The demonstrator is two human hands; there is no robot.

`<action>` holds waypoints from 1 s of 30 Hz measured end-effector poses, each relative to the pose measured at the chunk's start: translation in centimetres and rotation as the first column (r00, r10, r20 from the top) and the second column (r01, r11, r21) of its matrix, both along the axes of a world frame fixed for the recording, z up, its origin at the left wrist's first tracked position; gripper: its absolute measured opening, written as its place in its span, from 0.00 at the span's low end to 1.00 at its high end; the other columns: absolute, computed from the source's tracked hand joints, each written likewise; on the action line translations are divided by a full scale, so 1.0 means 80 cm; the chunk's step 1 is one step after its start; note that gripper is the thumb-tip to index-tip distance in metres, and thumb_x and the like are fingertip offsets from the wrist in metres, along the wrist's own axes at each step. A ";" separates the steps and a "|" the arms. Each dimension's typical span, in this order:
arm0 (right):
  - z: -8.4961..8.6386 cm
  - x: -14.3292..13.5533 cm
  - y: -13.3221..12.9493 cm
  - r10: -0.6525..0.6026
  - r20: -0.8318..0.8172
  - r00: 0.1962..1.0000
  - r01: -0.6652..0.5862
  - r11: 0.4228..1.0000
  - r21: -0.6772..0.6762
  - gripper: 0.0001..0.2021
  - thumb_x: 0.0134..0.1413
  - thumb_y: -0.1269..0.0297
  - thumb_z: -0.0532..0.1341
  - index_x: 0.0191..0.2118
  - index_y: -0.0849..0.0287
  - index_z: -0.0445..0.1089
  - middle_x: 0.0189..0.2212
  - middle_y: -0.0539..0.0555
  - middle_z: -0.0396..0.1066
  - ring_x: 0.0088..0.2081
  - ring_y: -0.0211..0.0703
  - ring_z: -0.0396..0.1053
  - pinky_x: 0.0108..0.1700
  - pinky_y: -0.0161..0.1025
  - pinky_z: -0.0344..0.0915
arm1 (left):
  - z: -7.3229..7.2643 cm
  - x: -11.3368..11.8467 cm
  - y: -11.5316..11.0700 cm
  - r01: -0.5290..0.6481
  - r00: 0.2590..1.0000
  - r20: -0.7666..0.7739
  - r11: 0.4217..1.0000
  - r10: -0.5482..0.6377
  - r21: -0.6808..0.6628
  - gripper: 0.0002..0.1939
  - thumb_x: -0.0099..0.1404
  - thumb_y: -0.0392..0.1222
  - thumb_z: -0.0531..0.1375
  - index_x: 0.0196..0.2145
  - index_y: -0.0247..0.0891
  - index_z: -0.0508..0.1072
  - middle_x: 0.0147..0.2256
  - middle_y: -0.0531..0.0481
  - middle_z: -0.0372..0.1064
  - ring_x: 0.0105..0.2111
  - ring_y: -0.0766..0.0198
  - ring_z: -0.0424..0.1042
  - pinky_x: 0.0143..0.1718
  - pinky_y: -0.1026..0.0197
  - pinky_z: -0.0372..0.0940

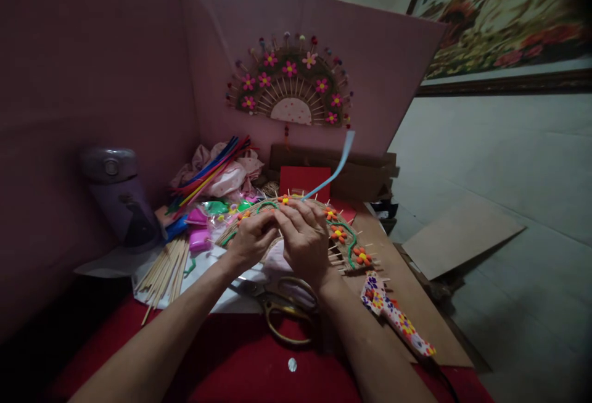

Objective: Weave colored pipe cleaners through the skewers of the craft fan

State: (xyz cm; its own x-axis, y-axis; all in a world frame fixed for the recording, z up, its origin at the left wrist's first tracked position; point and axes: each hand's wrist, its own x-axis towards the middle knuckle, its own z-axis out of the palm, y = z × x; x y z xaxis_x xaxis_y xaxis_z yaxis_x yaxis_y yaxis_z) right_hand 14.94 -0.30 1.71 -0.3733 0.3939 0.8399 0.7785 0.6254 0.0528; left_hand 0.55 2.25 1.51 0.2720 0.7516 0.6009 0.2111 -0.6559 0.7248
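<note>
My left hand (253,237) and my right hand (306,235) meet fingertip to fingertip above a half-round craft fan (346,247). Out of my right hand's closed fingers rises a light blue strip (340,165), bending up to the right. My left fingers are pinched together against the right ones; what lies between them is hidden. The fan has orange flowers, green wavy trim and thin sticks, and my hands cover its middle. Just below my hands lie large scissors (272,310) with brass-coloured handles.
Wooden sticks (164,270), bright coloured stems (217,168) and pink packets (200,240) lie left, near a purple flask (123,199). A flower-patterned glue gun (395,316) rests on cardboard (416,286) at right. A finished-looking fan (291,79) hangs behind.
</note>
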 end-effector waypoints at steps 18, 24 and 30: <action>-0.008 -0.001 0.011 -0.137 0.041 0.990 0.142 0.979 -0.144 0.08 0.58 0.69 0.52 0.35 0.61 0.67 0.28 0.54 0.69 0.30 0.42 0.65 0.32 0.36 0.54 | -0.007 0.007 0.007 0.085 0.972 0.234 0.964 -0.024 -0.252 0.04 0.56 0.38 0.58 0.26 0.36 0.70 0.22 0.54 0.63 0.21 0.70 0.60 0.22 0.67 0.53; -0.005 0.005 0.015 -0.171 0.285 0.943 0.191 0.980 -0.047 0.07 0.58 0.71 0.52 0.36 0.60 0.67 0.29 0.54 0.69 0.31 0.42 0.64 0.29 0.38 0.50 | 0.005 -0.011 0.006 -0.082 0.963 -0.246 0.986 0.115 0.142 0.09 0.55 0.31 0.55 0.19 0.37 0.65 0.19 0.55 0.59 0.21 0.69 0.56 0.25 0.64 0.49; -0.020 0.002 0.009 -0.111 0.243 0.964 0.129 0.990 -0.059 0.11 0.62 0.69 0.48 0.33 0.60 0.66 0.28 0.54 0.67 0.31 0.41 0.62 0.32 0.36 0.53 | -0.018 -0.007 -0.001 0.101 0.990 0.124 0.954 -0.067 -0.283 0.07 0.57 0.41 0.55 0.25 0.36 0.67 0.18 0.56 0.59 0.17 0.71 0.55 0.19 0.67 0.49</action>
